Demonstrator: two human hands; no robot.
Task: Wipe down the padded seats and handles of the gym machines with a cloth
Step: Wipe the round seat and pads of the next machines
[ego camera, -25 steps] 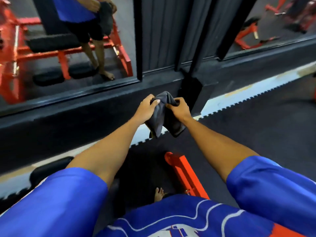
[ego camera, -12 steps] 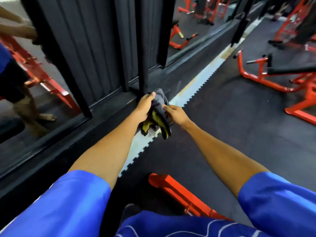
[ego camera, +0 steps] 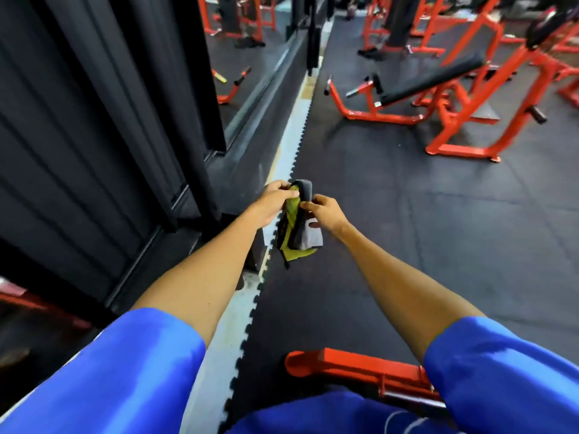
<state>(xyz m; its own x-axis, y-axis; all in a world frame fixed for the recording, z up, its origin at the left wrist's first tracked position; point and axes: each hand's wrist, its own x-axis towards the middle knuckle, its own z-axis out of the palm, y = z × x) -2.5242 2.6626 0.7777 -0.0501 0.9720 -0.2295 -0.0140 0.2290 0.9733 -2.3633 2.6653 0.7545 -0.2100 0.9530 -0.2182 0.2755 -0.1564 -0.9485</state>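
The grey-and-yellow cloth [ego camera: 299,223] is pinched by the left hand [ego camera: 272,203] and the right hand [ego camera: 326,213], apparently for folding; next, the padded bench [ego camera: 429,79] at one o'clock must be reached.

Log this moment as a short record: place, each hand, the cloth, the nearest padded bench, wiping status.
place: gym, black rubber matting underfoot, red machine frames ahead
left hand: grips the cloth's upper end
right hand: pinches the cloth from the other side
cloth: grey with a yellow-green side, bunched, hanging in the air between the hands
padded bench: black pad on a red frame, ahead to the right, well apart from the hands
wiping status: cloth touches no pad or handle
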